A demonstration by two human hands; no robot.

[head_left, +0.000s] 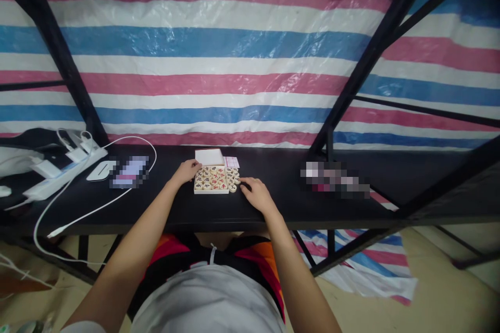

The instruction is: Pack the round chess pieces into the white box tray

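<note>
An open white box point(211, 192) on the black table holds rows of round xiangqi pieces point(214, 180) with red and dark characters. My left hand point(186, 171) is at the box's back left corner, its fingers closed on the edge there; part of the corner is hidden under them. More loose xiangqi pieces point(232, 188) lie in a cluster against the box's right side. My right hand point(257, 193) rests on the table beside that cluster, fingers apart, with the fingertips touching or very near the outermost piece.
Behind the box lie a white lid point(209, 157) and a pink-and-white printed card point(231, 162). Left are a blurred phone point(130, 172), a white cable point(89, 212) and a power strip point(58, 174). A blurred object point(334, 179) sits right, near black frame bars point(353, 80).
</note>
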